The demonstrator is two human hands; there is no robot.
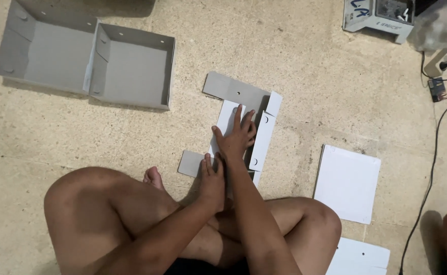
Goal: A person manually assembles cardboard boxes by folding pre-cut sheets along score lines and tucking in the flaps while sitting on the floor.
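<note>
- My right hand (pixel 238 135) lies flat, fingers spread, pressing the unfolded cardboard box blank (pixel 243 122) on the floor just ahead of my crossed legs.
- My left hand (pixel 212 181) rests open on the blank's near edge, gripping nothing.
- I judge the blank light, stiff and creasable; best taken by its flaps.
- I count one blank, one finished grey box (pixel 86 56) at the floor's far left, two white sheets (pixel 346 183) to the right.

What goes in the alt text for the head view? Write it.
A person sits cross-legged on the floor, right hand and left hand pressing flat on an unfolded cardboard blank. An assembled grey box lies upper left, white sheets at right.
</note>
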